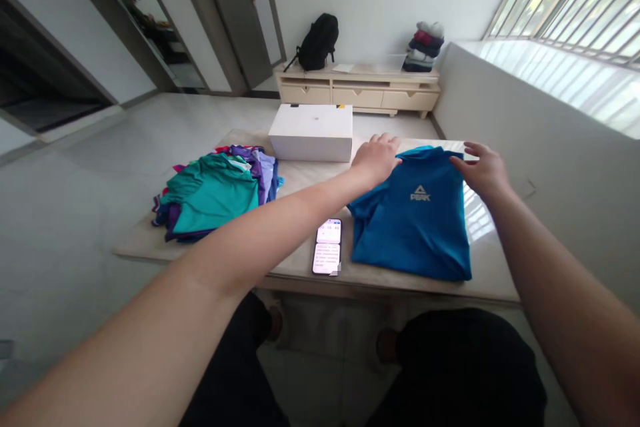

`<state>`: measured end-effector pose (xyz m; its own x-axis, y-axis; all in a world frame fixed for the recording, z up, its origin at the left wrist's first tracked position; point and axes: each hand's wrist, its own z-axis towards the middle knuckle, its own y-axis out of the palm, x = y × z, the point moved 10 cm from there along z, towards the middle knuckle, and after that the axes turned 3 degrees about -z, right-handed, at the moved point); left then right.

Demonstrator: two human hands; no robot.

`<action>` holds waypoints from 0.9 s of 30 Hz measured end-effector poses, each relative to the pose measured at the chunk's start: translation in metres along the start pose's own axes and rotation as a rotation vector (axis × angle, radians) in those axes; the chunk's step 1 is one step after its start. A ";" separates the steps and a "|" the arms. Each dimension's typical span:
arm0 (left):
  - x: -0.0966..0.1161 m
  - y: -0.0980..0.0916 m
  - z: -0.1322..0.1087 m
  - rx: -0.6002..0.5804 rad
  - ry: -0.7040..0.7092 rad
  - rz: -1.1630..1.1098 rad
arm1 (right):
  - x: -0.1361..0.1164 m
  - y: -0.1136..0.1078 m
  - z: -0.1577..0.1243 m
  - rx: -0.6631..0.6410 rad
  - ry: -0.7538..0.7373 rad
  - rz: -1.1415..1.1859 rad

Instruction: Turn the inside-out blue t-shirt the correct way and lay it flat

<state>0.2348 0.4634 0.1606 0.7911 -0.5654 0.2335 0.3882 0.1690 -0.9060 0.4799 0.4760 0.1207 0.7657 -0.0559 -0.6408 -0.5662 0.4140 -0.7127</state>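
A blue T-shirt [413, 227] with a white PEAK logo lies partly folded on the low table [295, 250], its collar pointing away from me. My left hand [379, 157] is at the shirt's far left shoulder, fingers stretched out and thumb apart, touching or just above the cloth. At the far right corner is my right hand [484, 172], open, its thumb close to the fabric and the other fingers spread above it. Whether either fingertip presses on the cloth I cannot tell. Left of the shirt lies a phone [328, 247] with its screen lit.
A heap of clothes [215, 193], green on top, sits on the table's left side. Behind stands a white box [313, 137]. Along the far wall, a low cabinet [357, 97] bears a black backpack [319, 43] and a stack of folded clothes [424, 48].
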 end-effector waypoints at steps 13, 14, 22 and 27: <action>-0.165 0.026 -0.236 0.106 -0.374 -0.204 | -0.011 0.154 -0.166 -0.189 -0.236 -0.448; -0.184 0.019 -0.246 0.144 -0.423 -0.234 | -0.013 0.151 -0.159 -0.158 -0.199 -0.465; -0.232 0.021 -0.288 0.209 -0.610 -0.541 | 0.039 0.202 -0.156 -0.297 0.131 -0.596; -0.239 0.019 -0.286 0.200 -0.648 -0.670 | 0.045 0.207 -0.152 -0.319 0.095 -0.638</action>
<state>-0.0823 0.3711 -0.0131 0.4591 -0.0471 0.8871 0.8822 0.1412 -0.4491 0.3508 0.4208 -0.0987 0.9554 -0.2834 -0.0837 -0.0904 -0.0109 -0.9958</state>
